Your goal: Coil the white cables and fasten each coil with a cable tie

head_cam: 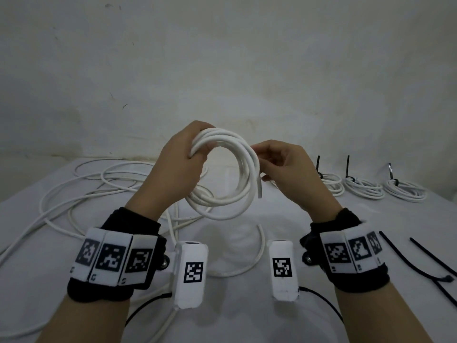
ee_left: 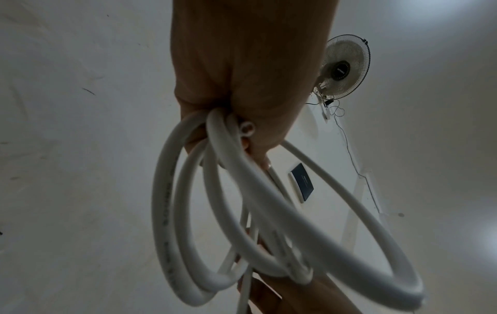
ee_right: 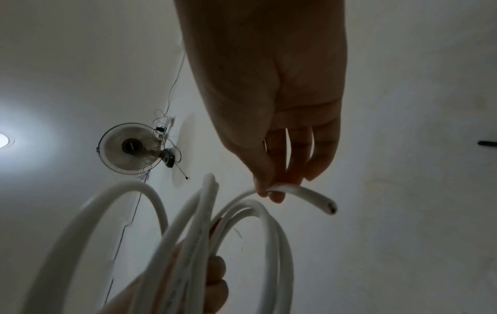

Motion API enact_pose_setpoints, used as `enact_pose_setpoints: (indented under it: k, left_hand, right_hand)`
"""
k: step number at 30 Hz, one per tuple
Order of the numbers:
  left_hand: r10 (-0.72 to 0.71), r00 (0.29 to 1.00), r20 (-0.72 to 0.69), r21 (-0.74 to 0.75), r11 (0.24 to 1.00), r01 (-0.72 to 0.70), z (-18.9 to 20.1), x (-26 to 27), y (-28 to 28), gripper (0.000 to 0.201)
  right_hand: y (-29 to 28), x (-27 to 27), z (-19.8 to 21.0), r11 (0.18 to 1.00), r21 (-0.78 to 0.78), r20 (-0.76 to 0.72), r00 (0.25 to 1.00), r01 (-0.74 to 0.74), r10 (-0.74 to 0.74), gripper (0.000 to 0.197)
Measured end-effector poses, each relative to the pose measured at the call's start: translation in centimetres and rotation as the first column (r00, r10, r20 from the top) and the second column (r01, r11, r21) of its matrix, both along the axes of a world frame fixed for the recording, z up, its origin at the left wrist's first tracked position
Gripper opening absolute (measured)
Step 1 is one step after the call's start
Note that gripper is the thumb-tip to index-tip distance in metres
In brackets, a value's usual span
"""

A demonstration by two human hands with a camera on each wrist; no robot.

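Now: left hand (head_cam: 178,167) grips upright coil (head_cam: 223,174) | right hand (head_cam: 286,169) pinches its free end (head_cam: 259,186), pointing down

No legible text — cable print too blurred.

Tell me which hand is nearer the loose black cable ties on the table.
Right. The right hand is raised above and left of the cable ties; the left hand is farther left, gripping the coil.

Plain room, makeshift work table.
Bare stained wall (head_cam: 222,70), white-covered table (head_cam: 235,305), wall fan (ee_left: 344,70), ceiling light (ee_right: 4,140).
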State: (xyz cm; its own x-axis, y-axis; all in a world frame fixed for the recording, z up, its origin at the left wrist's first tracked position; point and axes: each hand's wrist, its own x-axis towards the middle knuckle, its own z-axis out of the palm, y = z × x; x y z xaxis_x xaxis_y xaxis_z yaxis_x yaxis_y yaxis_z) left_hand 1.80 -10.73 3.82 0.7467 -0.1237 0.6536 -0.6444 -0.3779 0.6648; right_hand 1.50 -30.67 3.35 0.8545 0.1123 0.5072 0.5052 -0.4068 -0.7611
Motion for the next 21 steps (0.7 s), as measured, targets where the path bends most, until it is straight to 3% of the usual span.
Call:
enact_pose_setpoints:
  k: [4, 7, 10, 13, 18, 21]
  left_hand:
    - [-0.045, 0.999, 0.0, 0.01, 0.999, 0.045, -0.2, -0.3, -0.8, 0.018]
    - [-0.075, 0.997, 0.004, 0.022, 0.997, 0.075, -0.1, -0.4, -1.3, 0.025]
    - [-0.052, 0.997, 0.053, 0.069, 0.996, 0.048, 0.0, -0.7, -1.5, 0.035]
    - [0.026, 0.994, 0.102, 0.137, 0.99, -0.04, -0.2, -0.8, -1.4, 0.03]
    - [0.177, 0.974, 0.145, 0.177, 0.963, -0.201, -0.6, -0.4, -1.2, 0.02]
    - [0.252, 0.953, 0.168, 0.156, 0.948, -0.278, -0.7, -0.3, -0.8, 0.019]
  right_hand:
    - [0.2, 0.4, -0.4, 0.994, -0.005, 0.045, 0.993, 0.111, -0.111, 0.016]
    - [0.5, 0.4, -0.6, 0.991, 0.075, 0.008, 0.994, 0.113, -0.113, 0.008]
    - [0.5, 0.2, -0.6, 0.965, 0.264, -0.124, 0.992, 0.002, 0.032, 0.012]
    - [0.6, 0.1, -0.6, 0.896, 0.437, -0.253, 0.946, -0.076, 0.203, 0.014]
    - [1.2, -0.2, -0.2, 0.867, 0.479, -0.311, 0.898, -0.134, 0.311, 0.02]
    - [1.2, -0.7, 0.3, 0.838, 0.488, -0.329, 0.839, -0.242, 0.434, 0.053]
